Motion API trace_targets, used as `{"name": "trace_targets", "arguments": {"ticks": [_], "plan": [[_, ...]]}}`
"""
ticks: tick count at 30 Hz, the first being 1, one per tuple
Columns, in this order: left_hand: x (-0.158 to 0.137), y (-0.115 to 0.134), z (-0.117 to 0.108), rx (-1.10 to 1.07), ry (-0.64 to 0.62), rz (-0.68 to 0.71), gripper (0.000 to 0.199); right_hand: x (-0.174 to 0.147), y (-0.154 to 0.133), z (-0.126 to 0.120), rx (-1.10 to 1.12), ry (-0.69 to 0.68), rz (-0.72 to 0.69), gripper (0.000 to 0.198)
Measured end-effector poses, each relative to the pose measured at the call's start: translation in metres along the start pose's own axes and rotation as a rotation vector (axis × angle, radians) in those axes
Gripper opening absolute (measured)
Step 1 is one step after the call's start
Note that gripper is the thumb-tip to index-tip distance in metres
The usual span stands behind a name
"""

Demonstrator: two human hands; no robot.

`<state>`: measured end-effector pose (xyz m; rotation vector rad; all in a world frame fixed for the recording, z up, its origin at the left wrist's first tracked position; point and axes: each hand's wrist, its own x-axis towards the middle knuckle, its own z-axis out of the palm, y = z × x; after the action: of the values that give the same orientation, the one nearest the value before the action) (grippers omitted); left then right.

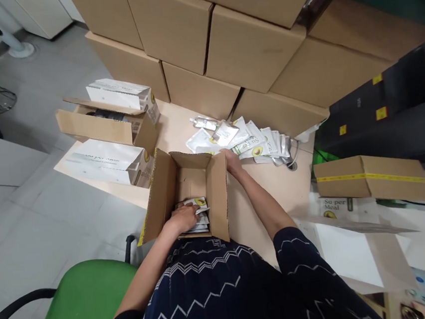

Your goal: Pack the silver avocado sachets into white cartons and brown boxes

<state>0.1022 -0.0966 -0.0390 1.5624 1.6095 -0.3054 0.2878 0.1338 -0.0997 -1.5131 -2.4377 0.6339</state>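
An open cardboard box (pixel 219 194) sits at the near edge of the table, just in front of my body. Several white sachets (pixel 202 219) with an avocado picture lie stacked in its near end. My left hand (pixel 185 217) reaches inside, its fingers laid over the stack. At the box's far right corner, my right hand (pixel 232 161) grips the cardboard; its fingertips are partly hidden by the flap. Just beyond that hand spreads a row of white pouches (pixel 256 140) printed "Super Meal". A silvery packet (pixel 225 132) rests on top of them.
Stacked cardboard cartons (pixel 194 88) wall off the table's back. On the left stand an open carton (pixel 96 123) and white printed boxes (pixel 103 160). A black machine (pixel 380 108), a taped cardboard piece (pixel 372 179) and a white open box (pixel 348 246) occupy the right. A green chair (pixel 87 302) is at lower left.
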Motion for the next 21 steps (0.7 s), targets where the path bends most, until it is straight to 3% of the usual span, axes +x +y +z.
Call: {"name": "trace_targets", "arguments": {"ticks": [5,8,11,14,17,21], "plan": [[-0.002,0.001,-0.002,0.03,0.009,0.016,0.048,-0.017,0.016,-0.021,0.58,0.317,0.342,0.043],[-0.003,0.003,-0.004,0.05,0.01,0.033,0.047,-0.037,0.033,-0.023,0.931,0.386,0.514,0.045],[-0.003,0.004,-0.006,0.064,0.009,0.048,0.047,-0.064,0.052,-0.017,1.137,0.297,0.699,0.042],[-0.003,0.005,-0.006,0.08,0.003,0.055,0.048,-0.095,0.064,-0.005,1.135,0.094,0.793,0.047],[-0.002,0.005,-0.006,0.096,0.0,0.062,0.049,-0.122,0.061,0.008,1.059,-0.022,0.761,0.053],[-0.001,0.004,-0.006,0.117,0.003,0.065,0.05,-0.143,0.039,0.026,1.069,0.015,0.669,0.044]]}}
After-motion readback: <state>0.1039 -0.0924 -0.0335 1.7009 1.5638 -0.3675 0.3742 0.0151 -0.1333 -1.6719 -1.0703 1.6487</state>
